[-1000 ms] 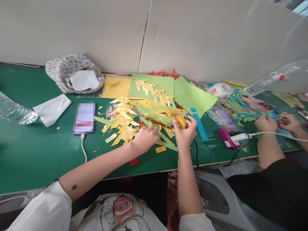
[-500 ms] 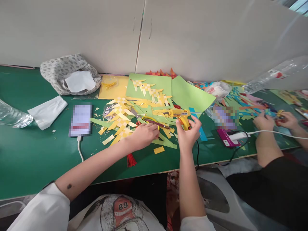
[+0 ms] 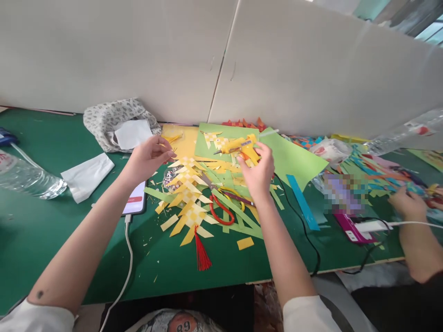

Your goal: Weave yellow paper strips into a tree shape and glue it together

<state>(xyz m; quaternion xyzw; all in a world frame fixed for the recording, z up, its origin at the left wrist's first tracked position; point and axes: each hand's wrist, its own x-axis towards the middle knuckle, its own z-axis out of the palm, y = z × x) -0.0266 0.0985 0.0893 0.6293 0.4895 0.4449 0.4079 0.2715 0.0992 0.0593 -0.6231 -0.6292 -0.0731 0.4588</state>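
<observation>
My right hand (image 3: pixel 258 173) is wrapped round the handle of a yellow glue gun (image 3: pixel 237 145), raised over the paper with its nozzle pointing left. My left hand (image 3: pixel 148 157) hovers near the upper end of the woven paper piece, thumb and fingers pinched together; anything between them is too small to make out. Below lies that yellow and white woven paper piece (image 3: pixel 192 196), with pointed strips at its sides and a red tassel (image 3: pixel 202 251) at its lower end. Red-handled scissors (image 3: pixel 221 212) rest on green paper strips beside it, along with yellow-handled scissors (image 3: pixel 228 191).
A plugged-in phone (image 3: pixel 140 198) lies beneath my left forearm. Further left are white paper (image 3: pixel 88 177), a plastic bottle (image 3: pixel 32 177) and a patterned cloth bag (image 3: pixel 114 117). A blue strip (image 3: pixel 302 203) and purple power strip (image 3: pixel 351 228) lie right, near another person's hand (image 3: pixel 410 205).
My left hand has left the scissors area and moved up and left. My right hand has lifted the glue gun above the paper. The view has shifted, uncovering the scissors and tassel.
</observation>
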